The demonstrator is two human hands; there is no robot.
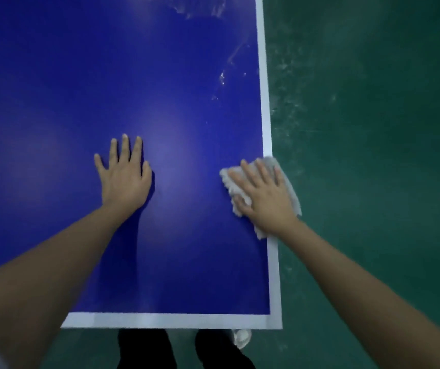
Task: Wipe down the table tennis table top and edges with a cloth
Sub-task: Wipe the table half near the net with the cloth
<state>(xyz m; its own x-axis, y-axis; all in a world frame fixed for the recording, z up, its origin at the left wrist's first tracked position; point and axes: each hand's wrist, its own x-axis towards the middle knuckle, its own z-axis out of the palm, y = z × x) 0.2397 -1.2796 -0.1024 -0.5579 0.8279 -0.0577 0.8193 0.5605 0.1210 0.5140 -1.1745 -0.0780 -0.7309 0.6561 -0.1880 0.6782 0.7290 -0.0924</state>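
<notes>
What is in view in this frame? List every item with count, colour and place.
table tennis table: one, blue top, fills the left and centre of the view.
border line: white, runs along the right and near edges of the top.
cloth: one, white, crumpled, on the top at the right edge, partly overhanging it.
smears: several, whitish, on the far right part of the top.
floor: green, scuffed, right of and below the table.
white object: one, on the floor below the near right corner; too unclear to identify.
legs: two, in dark clothing, at the near edge.
left hand: flat on the bare top, fingers spread.
right hand: pressing flat on the cloth.
</notes>
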